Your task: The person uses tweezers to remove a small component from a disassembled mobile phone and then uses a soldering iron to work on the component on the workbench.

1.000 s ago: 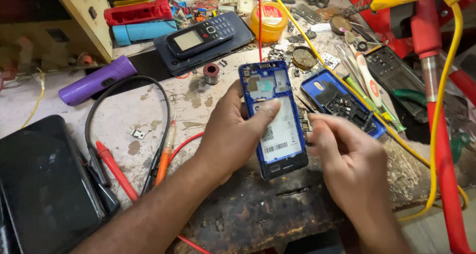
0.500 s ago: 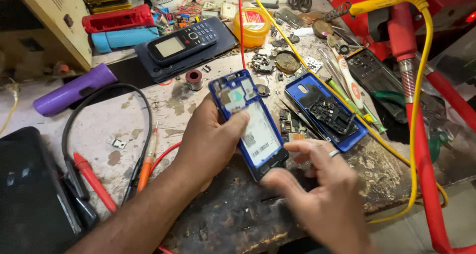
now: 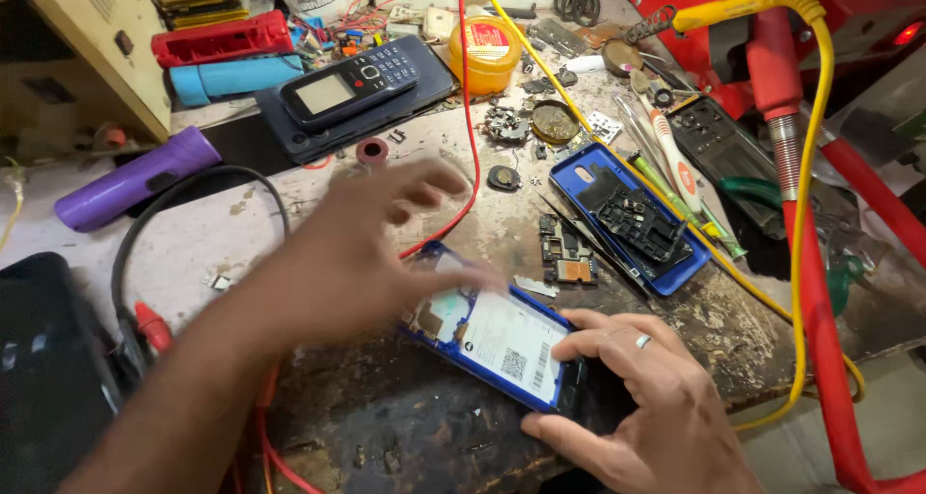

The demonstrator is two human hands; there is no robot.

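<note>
The counter is a worn, stained surface, pale at the back and dark and chipped toward the near edge. On it lie a purple cylinder, a black keypad phone resting on a dark flat case, a red casing above a light blue cylinder, an orange round tin, a blue phone shell with a black frame in it, small circuit boards, a black cable loop and an opened blue phone near the front edge.
</note>
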